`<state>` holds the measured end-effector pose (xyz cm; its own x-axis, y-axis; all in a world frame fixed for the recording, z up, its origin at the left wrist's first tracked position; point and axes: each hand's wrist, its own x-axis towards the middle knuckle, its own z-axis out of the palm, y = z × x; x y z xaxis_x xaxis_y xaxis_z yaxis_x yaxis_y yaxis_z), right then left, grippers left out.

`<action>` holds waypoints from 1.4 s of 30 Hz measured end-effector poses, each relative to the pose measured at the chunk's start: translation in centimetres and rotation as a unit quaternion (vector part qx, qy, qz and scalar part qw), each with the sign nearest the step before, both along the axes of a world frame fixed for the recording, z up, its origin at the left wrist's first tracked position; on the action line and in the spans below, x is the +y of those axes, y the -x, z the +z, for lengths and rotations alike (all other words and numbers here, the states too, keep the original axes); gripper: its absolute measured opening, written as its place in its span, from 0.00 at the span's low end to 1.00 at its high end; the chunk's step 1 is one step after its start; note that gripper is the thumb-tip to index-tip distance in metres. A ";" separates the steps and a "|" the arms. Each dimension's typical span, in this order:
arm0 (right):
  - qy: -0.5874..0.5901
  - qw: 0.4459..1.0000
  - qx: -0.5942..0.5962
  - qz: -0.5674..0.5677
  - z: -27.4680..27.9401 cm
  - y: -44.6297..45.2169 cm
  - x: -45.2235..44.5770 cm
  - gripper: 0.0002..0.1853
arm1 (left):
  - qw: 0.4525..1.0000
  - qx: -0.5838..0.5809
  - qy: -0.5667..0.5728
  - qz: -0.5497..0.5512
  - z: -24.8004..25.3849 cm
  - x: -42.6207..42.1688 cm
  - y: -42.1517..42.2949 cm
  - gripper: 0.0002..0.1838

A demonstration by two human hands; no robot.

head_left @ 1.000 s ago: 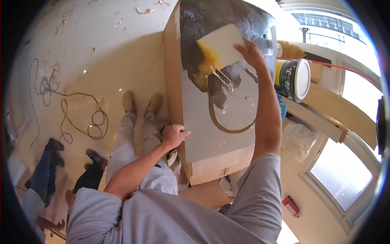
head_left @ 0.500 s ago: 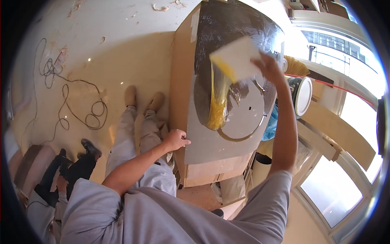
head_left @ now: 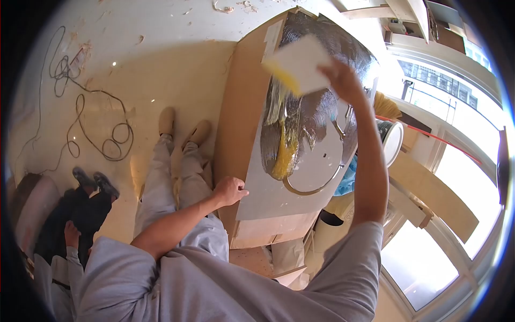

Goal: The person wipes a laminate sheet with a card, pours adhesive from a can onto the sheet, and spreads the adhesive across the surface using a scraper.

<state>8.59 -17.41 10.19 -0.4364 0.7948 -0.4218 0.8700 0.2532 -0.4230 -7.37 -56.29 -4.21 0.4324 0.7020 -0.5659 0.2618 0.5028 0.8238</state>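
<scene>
The right hand (head_left: 343, 80) pinches a yellow-smeared white spreader (head_left: 303, 61) over the far half of a streaked gray sheet (head_left: 271, 203); the left hand (head_left: 230, 191), loosely fisted, sits by its near left edge.

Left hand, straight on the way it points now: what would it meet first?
Probably the grey panel, at its bare near part: the left hand overlaps the panel's edge in the picture. Depth is unclear, so it might pass just above.
</scene>
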 end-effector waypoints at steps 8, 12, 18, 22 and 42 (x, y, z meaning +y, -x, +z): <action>-0.066 0.978 -0.055 0.191 -3.0 3.3 -1.3 0.19 | 0.999 0.033 -0.013 -0.022 0.7 0.5 0.3 0.15; -0.127 0.961 -0.101 0.225 -3.3 1.1 3.7 0.16 | 0.999 0.027 -0.007 -0.024 0.0 0.3 0.1 0.15; -0.109 0.972 -0.096 0.187 -1.9 4.7 3.5 0.21 | 0.999 0.024 0.016 -0.018 -0.4 0.1 0.0 0.15; 0.028 0.979 -0.117 0.166 -0.2 5.5 2.2 0.21 | 0.999 0.034 -0.011 -0.024 -0.3 0.1 -0.1 0.15; -0.176 0.943 -0.148 0.240 -3.2 1.3 8.6 0.17 | 0.999 0.030 0.004 0.028 -0.1 -0.1 -0.4 0.15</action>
